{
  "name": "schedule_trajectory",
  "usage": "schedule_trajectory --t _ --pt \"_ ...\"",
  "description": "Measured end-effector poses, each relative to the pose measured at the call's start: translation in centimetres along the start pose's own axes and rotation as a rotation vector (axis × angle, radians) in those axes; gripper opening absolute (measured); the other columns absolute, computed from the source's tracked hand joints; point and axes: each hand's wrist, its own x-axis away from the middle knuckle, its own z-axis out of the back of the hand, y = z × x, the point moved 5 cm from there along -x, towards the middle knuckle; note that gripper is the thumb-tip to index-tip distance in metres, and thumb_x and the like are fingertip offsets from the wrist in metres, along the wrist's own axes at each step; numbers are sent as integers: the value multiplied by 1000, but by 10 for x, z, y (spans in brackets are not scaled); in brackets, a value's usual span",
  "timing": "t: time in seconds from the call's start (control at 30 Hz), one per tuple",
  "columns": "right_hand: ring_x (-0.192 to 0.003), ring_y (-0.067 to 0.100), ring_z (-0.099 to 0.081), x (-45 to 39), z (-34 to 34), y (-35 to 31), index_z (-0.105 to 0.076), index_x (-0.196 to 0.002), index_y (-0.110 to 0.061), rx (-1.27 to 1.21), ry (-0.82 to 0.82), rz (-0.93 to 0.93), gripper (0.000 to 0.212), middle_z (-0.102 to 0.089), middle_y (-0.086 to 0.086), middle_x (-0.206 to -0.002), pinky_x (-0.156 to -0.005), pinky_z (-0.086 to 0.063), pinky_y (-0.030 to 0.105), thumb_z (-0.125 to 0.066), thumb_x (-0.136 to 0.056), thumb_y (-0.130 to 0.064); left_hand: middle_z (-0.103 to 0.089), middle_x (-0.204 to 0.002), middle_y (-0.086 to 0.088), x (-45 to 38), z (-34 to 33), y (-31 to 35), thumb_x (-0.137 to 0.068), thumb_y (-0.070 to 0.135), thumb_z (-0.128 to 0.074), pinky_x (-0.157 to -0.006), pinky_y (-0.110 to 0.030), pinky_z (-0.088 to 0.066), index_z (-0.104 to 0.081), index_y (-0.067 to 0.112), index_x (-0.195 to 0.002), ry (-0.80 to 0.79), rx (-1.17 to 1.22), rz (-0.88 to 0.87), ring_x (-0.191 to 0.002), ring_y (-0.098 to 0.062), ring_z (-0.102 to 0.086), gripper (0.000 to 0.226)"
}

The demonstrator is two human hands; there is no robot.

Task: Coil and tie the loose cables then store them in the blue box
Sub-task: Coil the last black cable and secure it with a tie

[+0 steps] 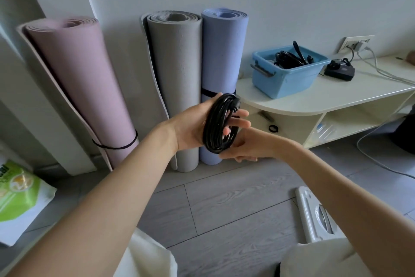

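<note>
A black cable coil (219, 124) is wound around the fingers of my left hand (190, 128), whose thumb lies over the top of the loops while the fingertips stick out to the right. My right hand (244, 148) is just below and right of the coil. It pinches the coil's lower edge, with the fingers under the coil and what looks like the thumb inside the loop. The blue box (285, 83) stands on a low white shelf unit (332, 97) to the right, with several black cables (289, 59) inside it.
A black adapter (339, 70) with a cord lies beside the box, below a wall socket (357, 43). Three rolled mats (175, 88) lean against the wall behind my hands. A green bag (20, 198) lies at left, a white cable (381, 160) and a white device (314, 216) on the floor.
</note>
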Motion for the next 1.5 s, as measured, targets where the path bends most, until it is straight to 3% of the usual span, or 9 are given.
schedule_trajectory --t 0.1,0.27,0.4,0.53,0.8,1.0,1.13,1.37,1.5 --pt "-47 5 -46 -2 3 6 -64 -69 1 33 -56 -1 36 -53 -1 -49 -55 -36 10 -69 -81 -33 -68 -63 -3 7 0 -1 -97 48 -23 -45 -13 -45 -59 5 -110 -12 -95 43 -40 -6 -51 58" --pt "-60 9 -55 3 7 11 -72 -83 -5 -35 -183 21 8 -66 1 -67 -74 -42 29 -69 -81 -12 -64 -53 -3 15 3 -5 -94 56 -19 -44 -14 -42 -57 4 -115 -37 -175 95 -40 -7 -48 68" --pt "-65 14 -57 -1 9 10 -71 -91 -4 -53 -199 8 11 -68 9 -75 -74 -45 29 -67 -80 -2 -52 -50 5 18 12 -4 -69 77 -30 -46 -14 -39 -58 3 -114 -31 -237 55 -42 -5 -40 91" --pt "-64 15 -57 -4 12 9 -71 -85 -13 14 -133 -23 11 -69 11 -77 -62 -47 22 -67 -80 -4 -40 -49 10 19 27 -9 -68 58 -71 -43 -12 -32 -60 3 -105 30 -320 63 -37 -2 -34 68" --pt "-57 14 -46 -14 17 -6 -62 -98 13 -569 98 125 23 -59 9 -69 -55 -40 19 -67 -76 8 -36 -46 10 24 40 -10 -73 42 -60 -39 -12 -30 -66 5 -91 62 -240 107 -33 -1 -30 42" --pt "-63 12 -46 -22 18 -12 -66 -94 5 -734 243 160 16 -55 11 -74 -57 -39 18 -66 -77 5 -35 -44 10 26 41 -6 -68 36 -66 -37 -12 -29 -67 7 -82 100 -131 32 -31 -1 -30 32" --pt "-92 18 -54 -23 20 -19 -68 -102 -6 -920 331 239 28 -61 11 -101 -85 -39 31 -67 -75 -12 -35 -40 12 22 40 0 -73 40 -53 -35 -8 -24 -57 5 -86 118 107 -45 -27 -1 -30 38" --pt "-95 29 -47 -25 -4 -42 -58 -123 -17 -1182 97 340 39 -59 7 -99 -95 -28 47 -53 -86 -27 -49 -44 6 23 38 2 -57 27 -81 -35 -12 -37 -64 0 -79 -217 353 -25 -31 -3 -45 39" --pt "-84 22 -54 -24 -6 -46 -61 -114 -18 -1098 206 322 25 -62 6 -92 -84 -46 34 -44 -96 -19 -52 -55 1 21 49 -3 -68 39 -63 -42 -12 -43 -57 6 -77 40 226 -35 -39 -4 -48 35"
